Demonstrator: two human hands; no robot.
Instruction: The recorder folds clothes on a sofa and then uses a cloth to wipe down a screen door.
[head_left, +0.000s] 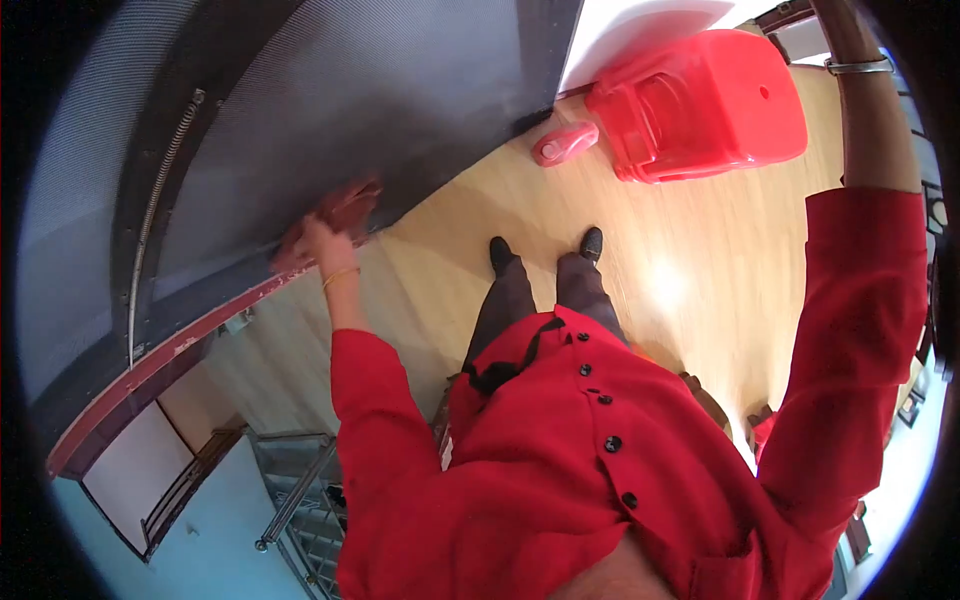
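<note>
My left hand (326, 241) grips a brownish-red cloth (352, 208), blurred, against the lower part of a mesh screen door (390, 82). Dark borders frame the grey mesh, and a worn red edge (225, 304) runs just below the hand. A metal coil spring (161, 180) lies along the dark frame to the left of the cloth. On the right, my forearm with a metal bangle (859, 66) reaches up to the top of the picture; my right hand is out of view.
A red plastic stool (720, 105) stands on the wood-patterned floor (465, 202), with a pink bottle (564, 144) beside it, near the door's far end. At lower left are a metal stair railing (298, 491) and a pale blue wall (217, 517).
</note>
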